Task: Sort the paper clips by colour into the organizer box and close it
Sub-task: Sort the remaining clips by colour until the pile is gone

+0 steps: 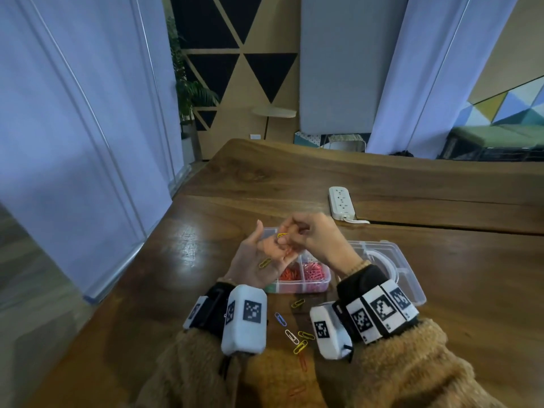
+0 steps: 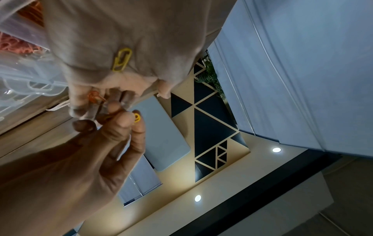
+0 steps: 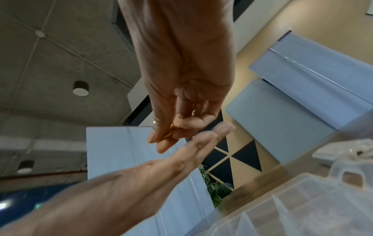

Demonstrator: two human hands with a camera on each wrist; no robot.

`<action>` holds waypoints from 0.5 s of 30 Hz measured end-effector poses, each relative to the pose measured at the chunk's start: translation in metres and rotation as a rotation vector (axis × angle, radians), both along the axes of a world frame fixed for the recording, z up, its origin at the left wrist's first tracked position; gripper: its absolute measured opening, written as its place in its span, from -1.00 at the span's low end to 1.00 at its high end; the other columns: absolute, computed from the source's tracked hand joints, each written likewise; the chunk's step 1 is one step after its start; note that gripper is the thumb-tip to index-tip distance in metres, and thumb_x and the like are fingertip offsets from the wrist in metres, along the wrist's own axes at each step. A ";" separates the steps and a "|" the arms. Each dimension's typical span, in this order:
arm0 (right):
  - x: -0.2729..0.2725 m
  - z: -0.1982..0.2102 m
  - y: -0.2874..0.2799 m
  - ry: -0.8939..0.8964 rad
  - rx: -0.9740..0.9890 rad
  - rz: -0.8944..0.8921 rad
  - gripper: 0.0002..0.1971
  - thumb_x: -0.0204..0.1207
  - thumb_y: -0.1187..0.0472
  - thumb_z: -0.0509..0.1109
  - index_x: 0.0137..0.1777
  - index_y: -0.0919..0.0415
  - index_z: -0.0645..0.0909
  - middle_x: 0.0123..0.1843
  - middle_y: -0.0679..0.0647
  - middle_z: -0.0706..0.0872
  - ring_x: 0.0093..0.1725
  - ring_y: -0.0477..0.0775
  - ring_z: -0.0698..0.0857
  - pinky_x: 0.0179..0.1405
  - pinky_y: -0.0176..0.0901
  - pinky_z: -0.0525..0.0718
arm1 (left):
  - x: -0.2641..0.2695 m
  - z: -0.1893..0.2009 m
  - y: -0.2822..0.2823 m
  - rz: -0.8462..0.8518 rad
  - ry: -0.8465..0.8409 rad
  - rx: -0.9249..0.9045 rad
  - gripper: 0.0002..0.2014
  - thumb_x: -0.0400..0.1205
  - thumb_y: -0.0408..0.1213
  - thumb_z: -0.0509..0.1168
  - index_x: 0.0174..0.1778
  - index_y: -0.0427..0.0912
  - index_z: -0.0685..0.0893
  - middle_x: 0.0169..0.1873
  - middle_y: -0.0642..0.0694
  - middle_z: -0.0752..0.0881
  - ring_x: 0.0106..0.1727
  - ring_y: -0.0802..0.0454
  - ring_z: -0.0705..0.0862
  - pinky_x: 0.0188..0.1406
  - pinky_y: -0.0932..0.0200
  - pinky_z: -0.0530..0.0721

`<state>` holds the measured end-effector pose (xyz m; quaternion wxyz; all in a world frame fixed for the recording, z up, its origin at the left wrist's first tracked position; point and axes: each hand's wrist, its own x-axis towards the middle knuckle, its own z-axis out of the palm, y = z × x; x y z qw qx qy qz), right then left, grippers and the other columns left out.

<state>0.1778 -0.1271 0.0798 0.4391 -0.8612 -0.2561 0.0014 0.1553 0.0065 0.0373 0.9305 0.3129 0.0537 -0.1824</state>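
Holding its palm up over the organizer box [image 1: 297, 285], the left hand [image 1: 259, 260] serves as a small tray: one yellow clip [image 1: 264, 262] lies loose on the palm, the fingers are nearly straight, and some orange clips [image 2: 93, 96] sit against the fingers. The right hand [image 1: 312, 234] comes from above, and its thumb and forefinger are pressed together on another yellow paper clip [image 2: 137, 117], probably to lift it away and carry it to its own compartment. The box is of clear, thin plastic with low dividing walls; its near compartments already contain a heap of orange clips and a heap of pink clips [image 1: 313, 271], and its lid [image 1: 391, 269] lies open flat to the right, so closing is not yet done. Several clips [image 1: 295, 334] of bent, coated wire, yellow, blue and white, wait on the smooth wooden table [image 1: 412, 201] between the wrists. A white power strip [image 1: 341, 203] lies further away.
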 end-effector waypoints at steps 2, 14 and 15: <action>-0.003 0.001 0.002 -0.037 -0.125 0.058 -0.93 0.44 0.29 0.47 -0.12 0.12 0.69 -0.21 0.01 0.76 -0.24 -0.17 0.71 -0.21 -0.48 0.64 | 0.000 -0.002 0.000 0.006 -0.016 0.012 -0.26 0.73 0.17 -0.25 0.20 -0.44 0.56 -0.02 -0.36 0.77 0.04 -0.15 0.79 0.16 -0.07 0.55; -0.017 -0.017 0.013 -0.246 -0.449 0.271 -0.86 0.48 0.37 0.36 0.01 0.24 0.63 0.04 0.04 0.69 0.05 0.05 0.65 0.33 -0.08 0.40 | 0.001 -0.019 0.002 0.066 0.183 0.118 -0.08 0.63 0.34 -0.16 0.37 -0.53 0.52 0.43 -0.43 0.48 0.46 -0.13 0.53 0.54 0.15 0.35; -0.018 -0.018 0.013 -0.232 -0.412 0.310 -0.89 0.45 0.41 0.37 -0.04 0.29 0.64 0.00 0.10 0.69 0.00 0.08 0.67 0.25 -0.03 0.51 | 0.001 -0.024 0.003 0.060 0.193 0.081 -0.11 0.66 0.30 -0.15 0.36 -0.55 0.54 0.45 -0.41 0.47 0.51 -0.16 0.46 0.62 0.09 0.21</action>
